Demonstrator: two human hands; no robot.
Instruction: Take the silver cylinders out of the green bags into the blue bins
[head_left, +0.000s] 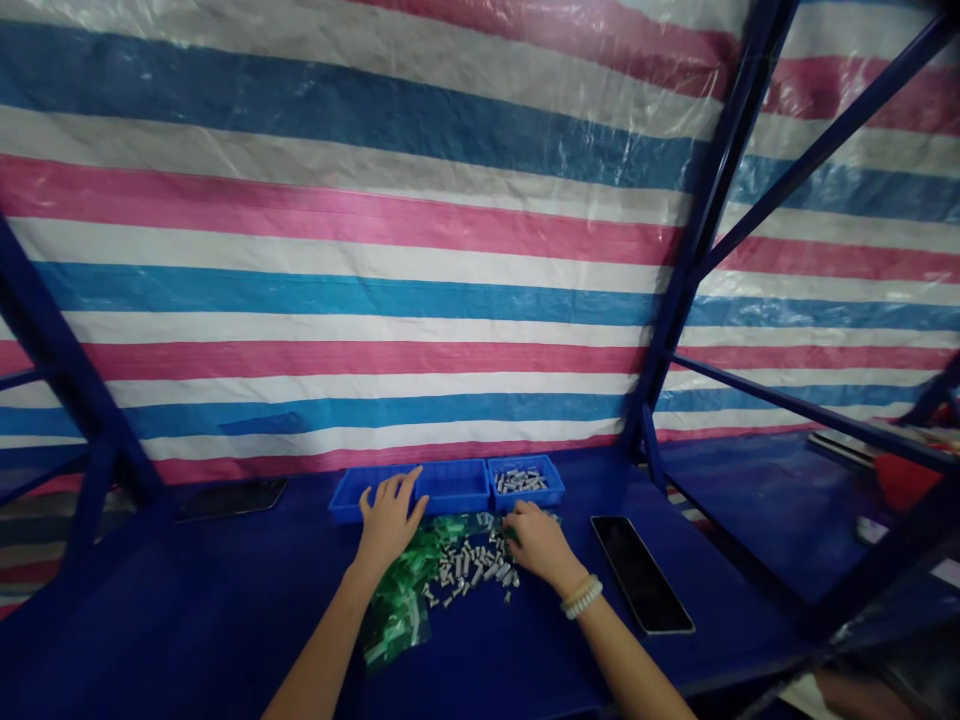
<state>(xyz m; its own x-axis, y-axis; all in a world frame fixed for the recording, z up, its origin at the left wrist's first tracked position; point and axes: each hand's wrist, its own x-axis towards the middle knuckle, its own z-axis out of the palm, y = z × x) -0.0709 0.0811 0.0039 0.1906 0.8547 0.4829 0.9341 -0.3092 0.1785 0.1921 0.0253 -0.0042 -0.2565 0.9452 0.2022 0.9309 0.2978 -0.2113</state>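
My left hand point(392, 517) is raised with its fingers spread, over the front of the left blue bin point(346, 496) and beside the middle blue bin point(454, 487). My right hand point(536, 540) is at the right edge of a loose pile of small silvery screws and metal cylinders point(476, 565). Its fingers are curled downward, and whatever they pinch is hidden. Green-tinted plastic bags point(401, 590) lie left of the pile, below my left hand. Behind my right hand, the right blue bin point(556, 485) holds many similar metal pieces.
A dark phone point(641, 575) lies right of my right arm on the blue table point(262, 590). Another dark flat device point(234, 497) is at the back left. Blue metal posts point(686, 270) frame a striped plastic sheet point(375, 300) behind the bins.
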